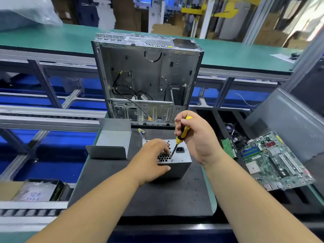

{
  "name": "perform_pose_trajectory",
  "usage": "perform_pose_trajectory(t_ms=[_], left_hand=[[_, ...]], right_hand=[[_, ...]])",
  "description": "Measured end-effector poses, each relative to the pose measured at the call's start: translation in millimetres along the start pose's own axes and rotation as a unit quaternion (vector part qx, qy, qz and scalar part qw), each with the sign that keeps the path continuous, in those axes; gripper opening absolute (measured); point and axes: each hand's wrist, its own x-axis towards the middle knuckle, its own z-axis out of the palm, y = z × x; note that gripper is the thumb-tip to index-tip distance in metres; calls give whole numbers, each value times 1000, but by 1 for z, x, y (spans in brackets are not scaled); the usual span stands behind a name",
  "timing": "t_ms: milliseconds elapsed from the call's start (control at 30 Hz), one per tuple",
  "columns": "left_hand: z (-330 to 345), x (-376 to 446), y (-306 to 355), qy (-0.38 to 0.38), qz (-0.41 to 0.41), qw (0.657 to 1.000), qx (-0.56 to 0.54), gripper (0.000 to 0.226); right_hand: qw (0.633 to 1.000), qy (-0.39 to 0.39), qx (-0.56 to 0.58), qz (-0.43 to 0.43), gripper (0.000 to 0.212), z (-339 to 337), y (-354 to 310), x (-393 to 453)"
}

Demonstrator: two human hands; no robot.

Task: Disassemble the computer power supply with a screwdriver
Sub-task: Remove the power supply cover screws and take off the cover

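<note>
One power supply (177, 161) on the bench (157, 199), left hand (152, 160) gripping it, right hand (194, 135) clasping one screwdriver (180, 135), one motherboard (275, 160) nearby

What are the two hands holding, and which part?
The right hand grips the screwdriver by its yellow and black handle. The left hand holds the power supply by its top and near side.

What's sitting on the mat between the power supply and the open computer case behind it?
In the head view, only a small bundle of coloured wires lies on the dark mat between the power supply and the computer case.
</note>
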Motion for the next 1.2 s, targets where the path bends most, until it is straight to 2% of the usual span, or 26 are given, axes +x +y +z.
perform_pose_trajectory(t_ms=[133,433,767,900,1067,1200], left_hand=[[6,-1,1,14,3,1000,13,31],[14,1,4,54,-2,998,16,18],[15,-2,7,60,0,998,20,23],[15,-3,9,61,-8,998,19,18],[15,-3,9,55,-9,998,23,16],[14,-1,8,52,-17,998,23,20]], right_hand=[[999,11,-37,-14,16,5,6,-11],[999,5,-36,-35,16,7,9,-25],[998,-35,-30,-41,17,9,8,-30],[999,-31,-11,-23,26,12,5,-25],[998,-52,-33,-10,21,14,4,-22],[997,-60,-43,-1,30,12,4,-23]])
